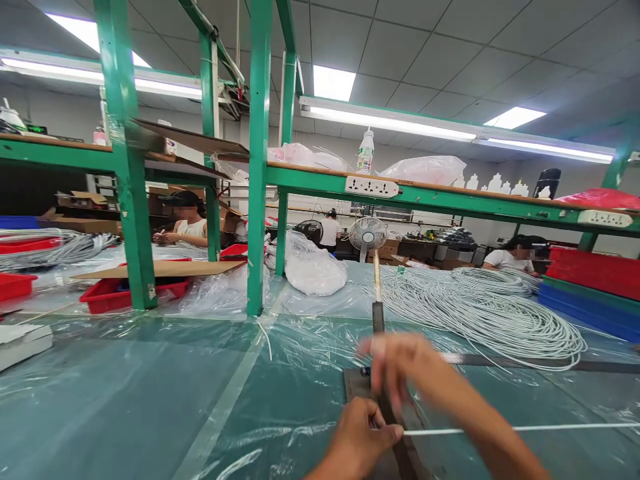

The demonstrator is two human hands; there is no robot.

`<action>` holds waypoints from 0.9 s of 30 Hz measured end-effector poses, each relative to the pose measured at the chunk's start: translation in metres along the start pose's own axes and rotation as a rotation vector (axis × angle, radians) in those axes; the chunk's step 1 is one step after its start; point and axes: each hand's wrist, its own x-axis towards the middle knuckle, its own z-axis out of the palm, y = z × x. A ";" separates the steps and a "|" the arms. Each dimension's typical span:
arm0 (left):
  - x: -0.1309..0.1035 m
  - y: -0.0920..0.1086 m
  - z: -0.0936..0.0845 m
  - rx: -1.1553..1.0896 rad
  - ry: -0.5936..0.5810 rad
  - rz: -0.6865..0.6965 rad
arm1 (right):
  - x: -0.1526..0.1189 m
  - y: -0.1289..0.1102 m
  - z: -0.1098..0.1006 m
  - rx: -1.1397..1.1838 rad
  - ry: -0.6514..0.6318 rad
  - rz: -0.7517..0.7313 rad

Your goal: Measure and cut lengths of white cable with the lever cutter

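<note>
Left hand [361,437], lower centre of the frame: closed in a pinch, thumb and fingers gripping the end of a thin white cable [520,429]. The cable runs taut from this grip horizontally to the right edge of the frame, just above the plastic-covered bench [125,400].

Right hand [400,370], directly above the left hand: motion-blurred, fingers spread and pointing left. Whether it grips anything cannot be determined.

Beneath both hands lies a dark metal plate [355,387]; a narrow metal bar [377,317] extends from it toward the upper centre.

A large coil of white cable [490,313] lies at centre right, near the right hand but not touching it. Green rack posts [257,167] stand at centre left. A small desk fan [368,235] stands behind the coil. Stacked red and blue trays [590,287] occupy the right edge. Seated persons work in the background.
</note>
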 end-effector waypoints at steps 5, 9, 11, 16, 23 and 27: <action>0.011 -0.008 0.005 0.064 0.114 -0.083 | 0.112 0.020 -0.045 0.283 0.379 0.387; 0.018 -0.013 0.007 0.093 0.115 -0.137 | 0.165 0.053 -0.050 0.369 0.326 0.532; 0.019 -0.011 0.008 0.098 0.102 -0.165 | 0.174 0.060 -0.049 0.422 0.281 0.561; 0.014 0.002 0.009 0.089 0.148 -0.247 | 0.181 0.058 -0.051 0.456 0.206 0.639; 0.016 0.002 0.011 0.014 0.161 -0.264 | 0.145 0.022 -0.077 0.564 0.191 0.564; 0.018 0.000 0.013 0.018 0.146 -0.235 | 0.076 -0.013 -0.094 0.651 0.208 0.567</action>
